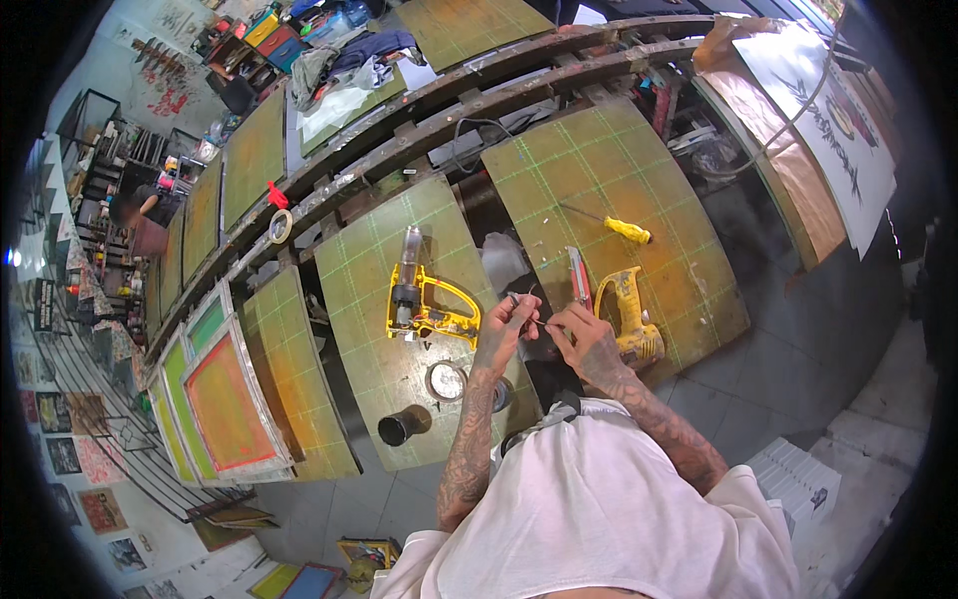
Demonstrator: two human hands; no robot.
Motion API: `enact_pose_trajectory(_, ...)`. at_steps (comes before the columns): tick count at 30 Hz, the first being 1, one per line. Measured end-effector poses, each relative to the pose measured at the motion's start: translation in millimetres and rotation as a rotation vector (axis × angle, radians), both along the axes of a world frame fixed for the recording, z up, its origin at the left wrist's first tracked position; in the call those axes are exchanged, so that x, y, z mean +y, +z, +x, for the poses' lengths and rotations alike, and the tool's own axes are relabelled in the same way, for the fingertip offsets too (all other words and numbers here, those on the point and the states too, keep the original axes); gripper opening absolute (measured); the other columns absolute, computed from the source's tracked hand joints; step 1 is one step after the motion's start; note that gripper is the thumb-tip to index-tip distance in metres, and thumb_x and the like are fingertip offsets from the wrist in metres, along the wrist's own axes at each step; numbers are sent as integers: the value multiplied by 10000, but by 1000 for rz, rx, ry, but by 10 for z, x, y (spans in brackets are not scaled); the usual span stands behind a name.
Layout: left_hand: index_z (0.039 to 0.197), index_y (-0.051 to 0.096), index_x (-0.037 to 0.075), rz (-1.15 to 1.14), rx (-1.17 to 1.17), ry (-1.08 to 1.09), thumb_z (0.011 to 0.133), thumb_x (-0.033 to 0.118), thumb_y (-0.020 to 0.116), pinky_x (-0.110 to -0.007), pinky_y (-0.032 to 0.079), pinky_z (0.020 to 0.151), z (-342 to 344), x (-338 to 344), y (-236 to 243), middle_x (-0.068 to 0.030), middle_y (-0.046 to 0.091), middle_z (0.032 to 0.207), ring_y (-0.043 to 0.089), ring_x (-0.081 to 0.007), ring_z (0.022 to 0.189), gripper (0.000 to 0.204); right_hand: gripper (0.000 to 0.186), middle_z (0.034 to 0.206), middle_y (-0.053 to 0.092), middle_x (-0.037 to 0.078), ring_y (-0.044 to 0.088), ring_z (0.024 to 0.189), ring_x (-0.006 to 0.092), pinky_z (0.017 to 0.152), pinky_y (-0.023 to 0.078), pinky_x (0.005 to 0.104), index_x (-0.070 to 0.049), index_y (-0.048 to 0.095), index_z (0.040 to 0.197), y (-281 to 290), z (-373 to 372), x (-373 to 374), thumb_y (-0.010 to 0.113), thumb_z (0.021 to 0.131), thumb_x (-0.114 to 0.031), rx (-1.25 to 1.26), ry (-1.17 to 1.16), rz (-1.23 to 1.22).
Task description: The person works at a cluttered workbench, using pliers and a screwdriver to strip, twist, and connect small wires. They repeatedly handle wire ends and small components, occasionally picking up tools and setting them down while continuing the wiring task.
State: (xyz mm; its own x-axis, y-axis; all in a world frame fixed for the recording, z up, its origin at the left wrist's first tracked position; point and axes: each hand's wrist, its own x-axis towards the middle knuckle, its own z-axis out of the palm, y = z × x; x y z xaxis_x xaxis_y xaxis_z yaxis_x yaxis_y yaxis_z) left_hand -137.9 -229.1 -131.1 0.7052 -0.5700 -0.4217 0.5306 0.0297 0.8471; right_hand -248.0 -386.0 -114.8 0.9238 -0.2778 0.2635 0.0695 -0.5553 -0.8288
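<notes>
My left hand point(507, 327) and my right hand point(589, 344) are close together in front of my body, fingers pinched. A thin, wire-like piece point(541, 322) runs between their fingertips; its kind is too small to make out. Left of my left hand lies an opened yellow tool body point(429, 307) with a clear tube point(410, 248) and black parts. Beside my right hand rests a yellow tool housing point(633, 319), with a red and grey cutter-like tool point(579, 277) next to it. Farther off is a screwdriver point(627, 232) with a yellow handle.
A round pale disc point(446, 381) and a black cup point(403, 426) stand on the near green-gridded board point(369, 260). A tape roll point(281, 226) sits by the metal rail. Framed colored screens point(235, 399) lean at left. Paper sheets point(828, 120) hang at right. Another person point(150, 215) is far left.
</notes>
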Motion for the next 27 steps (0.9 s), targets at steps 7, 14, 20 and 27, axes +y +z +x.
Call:
enact_pose_trajectory(7, 1235, 694, 24, 10, -34, -67, 1037, 309, 694, -240, 514, 725, 66, -15, 27, -9, 692, 952, 647, -76, 772, 347, 78, 912, 629, 125, 678, 791, 338, 675, 545, 420, -48, 677, 978, -49, 69, -7, 724, 916, -45, 0, 19, -52)
enact_pose_trajectory(14, 1208, 693, 23, -41, -211, 121, 956, 157, 798, -253, 555, 791, -67, -3, -164, -23, 708, 990, 689, -98, 834, 304, 97, 912, 604, 150, 658, 766, 367, 659, 529, 446, -31, 619, 1004, -86, -13, -19, 692, 940, -38, 15, -49, -3)
enact_pose_trajectory(20, 1084, 737, 27, 26, -220, 160, 946, 248, 817, -253, 526, 688, -149, -84, -258, -35, 730, 923, 672, -101, 763, 273, 111, 904, 599, 169, 638, 775, 382, 672, 514, 430, -13, 603, 1006, -7, -82, -28, 691, 942, -34, 61, -43, 43)
enact_pose_trajectory(27, 1050, 766, 36, 116, -220, -129, 976, 331, 778, -236, 501, 703, -114, -13, -100, 3, 723, 889, 624, -67, 777, 304, 165, 977, 669, 160, 683, 820, 314, 711, 536, 398, -6, 658, 1091, 570, 108, -249, 705, 957, -90, -5, 29, -15)
